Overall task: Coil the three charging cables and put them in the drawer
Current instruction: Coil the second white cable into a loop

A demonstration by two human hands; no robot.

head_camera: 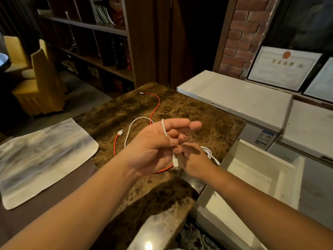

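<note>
Left hand (153, 147) pinches thin white charging cable (163, 126), looped over its forefinger; right hand (193, 159) pinches near the plug. First coil starting. Next: wind slack trailing beyond onto marble counter (198, 112).

glossy marble countertop (189, 109), rubbery red cable (156, 107)

surface: brown marble table (180, 109) | on it: red cable (156, 107), coiled white cable (209, 152), grey cloth (41, 156)

left hand (153, 147) raised, fingers (180, 124) extended, right hand (193, 159) pinching beside it
</note>
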